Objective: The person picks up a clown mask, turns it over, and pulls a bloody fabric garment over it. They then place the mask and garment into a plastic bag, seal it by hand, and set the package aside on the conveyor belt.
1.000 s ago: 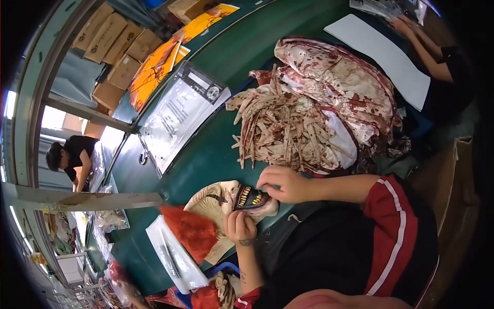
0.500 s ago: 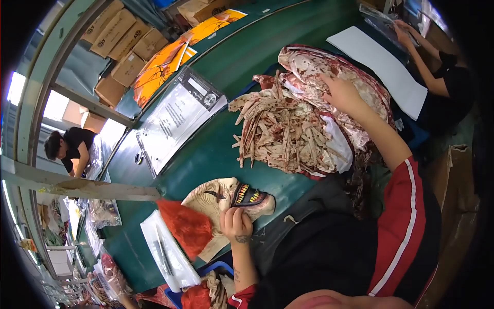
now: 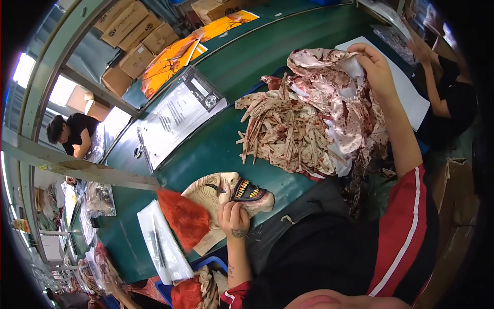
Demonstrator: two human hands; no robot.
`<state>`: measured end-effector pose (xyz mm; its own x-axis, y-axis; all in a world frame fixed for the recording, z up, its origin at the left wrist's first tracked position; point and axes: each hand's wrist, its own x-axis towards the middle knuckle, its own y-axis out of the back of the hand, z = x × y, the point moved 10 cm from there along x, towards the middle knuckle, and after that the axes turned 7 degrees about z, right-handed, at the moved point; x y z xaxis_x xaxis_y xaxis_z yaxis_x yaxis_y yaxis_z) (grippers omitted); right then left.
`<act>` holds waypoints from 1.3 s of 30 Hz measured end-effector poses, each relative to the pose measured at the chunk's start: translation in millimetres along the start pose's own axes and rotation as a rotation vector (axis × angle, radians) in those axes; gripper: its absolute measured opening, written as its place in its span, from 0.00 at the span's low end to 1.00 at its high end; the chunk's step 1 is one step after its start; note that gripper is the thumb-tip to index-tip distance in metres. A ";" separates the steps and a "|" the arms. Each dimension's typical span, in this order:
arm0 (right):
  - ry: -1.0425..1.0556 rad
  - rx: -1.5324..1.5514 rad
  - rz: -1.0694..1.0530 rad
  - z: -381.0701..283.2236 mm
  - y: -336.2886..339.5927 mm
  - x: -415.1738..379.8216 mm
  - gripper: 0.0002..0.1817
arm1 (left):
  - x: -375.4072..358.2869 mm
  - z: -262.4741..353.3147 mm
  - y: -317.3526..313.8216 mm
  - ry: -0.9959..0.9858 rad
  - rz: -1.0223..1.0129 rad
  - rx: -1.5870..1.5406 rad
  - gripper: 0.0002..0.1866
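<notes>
Your left hand (image 3: 234, 219) pinches the mask (image 3: 226, 193) by its jaw; your right hand (image 3: 378, 67) grips stained cloth (image 3: 334, 87), fingers closed, lifting it free next.

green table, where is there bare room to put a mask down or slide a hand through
Bare green table runs between the clown mask and the blood-stained costume pile, bordered on the far side by the bagged instruction sheets. More lies beyond the pile toward the orange cards. It is crowded at the near edge, around the left hand and red wig.
</notes>
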<state>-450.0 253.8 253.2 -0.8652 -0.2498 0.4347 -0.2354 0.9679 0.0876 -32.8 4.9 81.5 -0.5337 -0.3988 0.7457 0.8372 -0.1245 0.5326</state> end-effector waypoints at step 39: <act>0.908 -0.025 -0.634 -198.3 -228.3 -236.4 0.02 | 72.8 120.0 120.7 -0.014 -0.088 -0.054 0.14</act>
<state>-103.9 97.2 308.2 0.0578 -0.5978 0.7995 -0.5034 0.6742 0.5405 15.1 69.8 248.1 -0.6066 -0.3713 0.7030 0.7922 -0.2078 0.5739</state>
